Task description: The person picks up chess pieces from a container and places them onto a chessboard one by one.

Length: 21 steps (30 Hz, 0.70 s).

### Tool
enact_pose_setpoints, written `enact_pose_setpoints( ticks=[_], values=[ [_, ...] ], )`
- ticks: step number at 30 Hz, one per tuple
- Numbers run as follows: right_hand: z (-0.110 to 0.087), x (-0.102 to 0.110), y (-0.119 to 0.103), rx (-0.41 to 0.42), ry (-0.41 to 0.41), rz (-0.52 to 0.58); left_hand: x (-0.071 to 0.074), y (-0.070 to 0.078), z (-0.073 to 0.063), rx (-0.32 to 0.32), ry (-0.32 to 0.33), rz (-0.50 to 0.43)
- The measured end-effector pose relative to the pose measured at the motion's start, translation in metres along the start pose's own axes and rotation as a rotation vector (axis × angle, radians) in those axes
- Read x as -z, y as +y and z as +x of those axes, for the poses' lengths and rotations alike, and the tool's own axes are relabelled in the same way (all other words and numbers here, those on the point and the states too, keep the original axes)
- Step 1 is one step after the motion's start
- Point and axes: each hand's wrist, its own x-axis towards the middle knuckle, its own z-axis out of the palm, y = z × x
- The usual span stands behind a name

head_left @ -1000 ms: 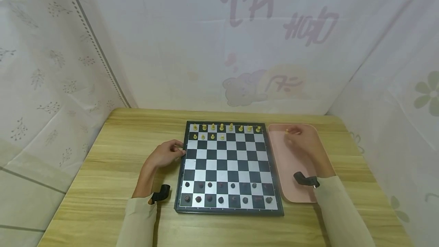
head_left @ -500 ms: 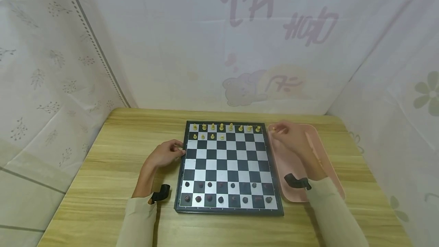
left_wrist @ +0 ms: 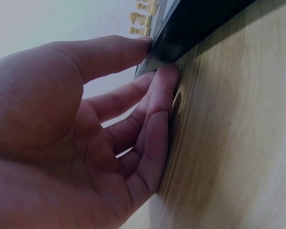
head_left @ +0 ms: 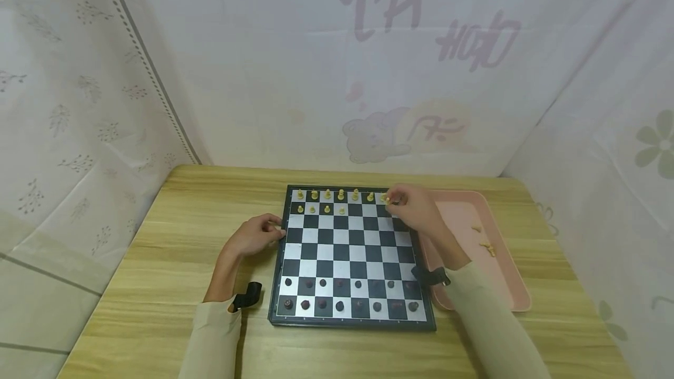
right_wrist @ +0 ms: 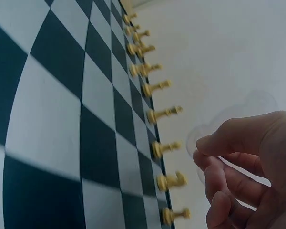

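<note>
A black-and-white chessboard (head_left: 339,253) lies on the wooden table. My left hand (head_left: 256,234) is at its left edge; the thumb (left_wrist: 133,50) is on the rim and the curled fingers (left_wrist: 157,129) are low against the side, close to the tabletop. Over the far right corner, my right hand (head_left: 416,208) pinches a small yellow chess piece (head_left: 388,200) between thumb and fingertips. In the right wrist view the thumb hides that piece. Yellow pieces stand along the far row, including a knight (right_wrist: 171,181) and a rook (right_wrist: 175,215); several yellow pawns (head_left: 327,209) stand before them on the left.
Dark chess pieces (head_left: 339,306) fill most of the two near rows. Right of the board is a pink tray (head_left: 457,215) with a few loose yellow pieces (head_left: 489,248) lying in it, partly behind my right forearm. A printed cloth (head_left: 316,75) hangs behind the table (head_left: 226,192).
My right hand has moved left from over the tray to the board's far right corner, carrying the yellow chess piece. Loose pieces in the tray are now uncovered. My left hand stays put.
</note>
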Motion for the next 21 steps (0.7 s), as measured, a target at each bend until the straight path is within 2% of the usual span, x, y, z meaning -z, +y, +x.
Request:
enact_pose_setpoints(
  ticks=[11,21],
  values=[
    [0.019,-0.031,-0.016,0.068,-0.086,-0.023,0.0,-0.001,0.002,0.0,0.001,-0.003],
    [0.024,-0.047,-0.023,0.093,-0.119,-0.07,0.001,-0.002,0.003,-0.004,-0.004,-0.01]
  ],
)
